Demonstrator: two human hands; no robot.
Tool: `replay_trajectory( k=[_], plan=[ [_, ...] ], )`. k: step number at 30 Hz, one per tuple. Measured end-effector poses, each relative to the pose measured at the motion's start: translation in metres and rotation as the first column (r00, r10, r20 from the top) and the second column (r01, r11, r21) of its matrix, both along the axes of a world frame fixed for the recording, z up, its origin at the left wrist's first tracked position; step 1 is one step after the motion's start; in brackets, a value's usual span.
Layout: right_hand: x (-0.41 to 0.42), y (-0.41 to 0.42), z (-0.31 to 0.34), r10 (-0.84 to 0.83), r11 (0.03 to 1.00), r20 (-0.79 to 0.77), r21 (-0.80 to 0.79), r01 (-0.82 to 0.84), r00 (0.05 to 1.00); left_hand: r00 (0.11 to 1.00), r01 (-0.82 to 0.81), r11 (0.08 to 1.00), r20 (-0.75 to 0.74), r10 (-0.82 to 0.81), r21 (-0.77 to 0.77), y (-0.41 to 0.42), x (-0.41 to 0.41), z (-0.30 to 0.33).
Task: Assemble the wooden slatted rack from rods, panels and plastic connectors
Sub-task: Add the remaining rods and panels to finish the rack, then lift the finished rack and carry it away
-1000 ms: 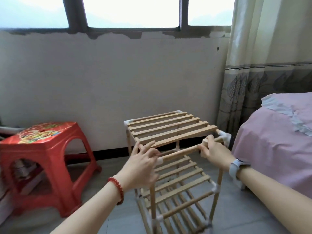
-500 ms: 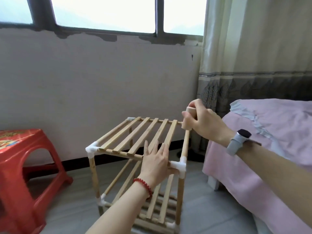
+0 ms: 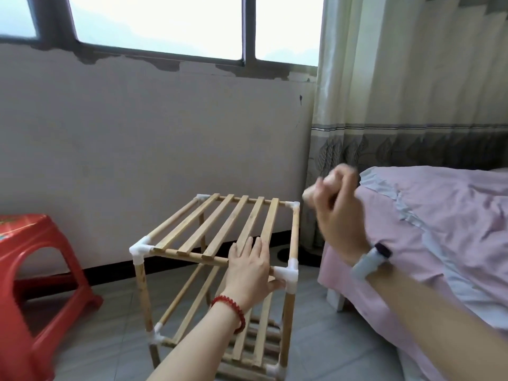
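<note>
Head view: I am pressing my left hand, fingers flat, on the rack standing on the floor, steadying it. My right hand is hovering blurred, curled around something pale, unidentifiable.

1. the rack is set on the floor, in front of the wall under the window.
2. a stool is placed left of the rack, apart from it.
3. a bed is found right of the rack, with a curtain hung behind it.
4. the left hand is laid flat on the near right part of the rack's top shelf, beside a corner connector.
5. the right hand is held raised between the rack and the bed, curled on something blurred.
</note>
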State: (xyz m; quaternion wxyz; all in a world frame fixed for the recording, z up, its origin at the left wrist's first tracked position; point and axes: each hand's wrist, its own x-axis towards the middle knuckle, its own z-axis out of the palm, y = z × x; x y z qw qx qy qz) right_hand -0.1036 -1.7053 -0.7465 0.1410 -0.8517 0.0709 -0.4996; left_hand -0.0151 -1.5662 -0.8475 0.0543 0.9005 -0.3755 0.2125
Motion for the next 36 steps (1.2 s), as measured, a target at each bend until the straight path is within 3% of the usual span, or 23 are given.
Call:
replay_trajectory(
  k=[1, 2, 3, 5, 8, 9, 10, 11, 12, 13, 15, 19, 23, 27, 32, 36],
  plan=[
    [-0.004, 0.013, -0.023, -0.077, 0.991, -0.237, -0.129, 0.047, 0.969, 1.000, 0.003, 1.000, -0.004, -0.003, 0.002, 0.000, 0.000, 0.000],
    [-0.007, 0.022, -0.046, -0.127, 0.976, -0.477, -0.217, 0.023, 0.870, 1.000, 0.009, 1.000, -0.007, -0.009, 0.012, 0.001, 0.000, 0.000],
    [-0.010, 0.025, -0.057, -0.124, 0.974, -0.607, -0.224, -0.019, 0.785, 1.000, 0.016, 1.000, -0.013, -0.015, 0.020, 0.002, 0.000, 0.000],
    [-0.004, 0.015, -0.043, 0.034, 0.996, -0.542, -0.048, -0.072, 0.840, 1.000, 0.019, 1.000, -0.012, -0.019, 0.019, 0.004, 0.001, 0.000],
    [0.006, 0.003, 0.003, 0.103, 0.992, -0.108, 0.089, -0.093, 0.989, 1.000, 0.019, 0.999, -0.009, -0.019, 0.028, 0.004, 0.002, -0.001],
    [0.004, 0.003, 0.005, 0.108, 0.987, 0.049, 0.114, -0.113, 0.993, 1.000, 0.020, 1.000, -0.005, -0.020, 0.018, 0.003, 0.002, -0.002],
    [0.001, 0.007, -0.003, 0.097, 0.988, 0.094, 0.112, -0.107, 0.991, 1.000, 0.020, 1.000, -0.002, -0.020, 0.013, 0.003, 0.002, -0.002],
    [-0.002, 0.013, -0.018, 0.075, 0.994, -0.010, 0.081, -0.074, 0.997, 1.000, 0.019, 1.000, 0.002, -0.019, 0.008, 0.003, 0.003, -0.002],
    [-0.005, 0.022, -0.038, 0.030, 1.000, -0.242, 0.011, -0.028, 0.970, 1.000, 0.023, 1.000, 0.006, -0.023, 0.005, 0.003, 0.004, -0.003],
    [-0.007, 0.028, -0.055, 0.000, 0.998, -0.466, -0.051, -0.027, 0.885, 0.999, 0.033, 0.999, 0.005, -0.033, 0.004, 0.004, 0.004, -0.004],
    [-0.005, 0.023, -0.065, 0.057, 0.998, -0.620, 0.016, -0.060, 0.783, 0.998, 0.062, 0.998, 0.022, -0.062, -0.005, 0.007, 0.005, -0.005],
    [0.004, 0.014, -0.035, 0.277, 0.956, -0.580, 0.244, -0.161, 0.766, 0.983, 0.182, 0.978, -0.004, -0.184, -0.099, 0.018, 0.006, -0.004],
    [0.007, 0.031, -0.022, 0.496, 0.844, -0.494, 0.467, -0.263, 0.714, 0.950, 0.199, 0.893, -0.143, -0.276, -0.404, 0.042, 0.010, 0.006],
    [0.016, 0.068, -0.007, 0.675, 0.676, -0.309, 0.622, -0.394, 0.671, 0.970, 0.004, 0.810, -0.196, -0.146, -0.586, 0.095, 0.017, 0.027],
    [0.035, 0.149, -0.010, 0.793, 0.579, -0.255, 0.600, -0.552, 0.553, 0.966, -0.221, 0.795, -0.239, 0.098, -0.565, 0.196, -0.001, 0.044],
    [0.047, 0.221, -0.025, 0.826, 0.559, -0.313, 0.552, -0.618, 0.468, 0.894, -0.446, 0.728, -0.298, 0.334, -0.520, 0.289, -0.027, 0.039]
  ],
)
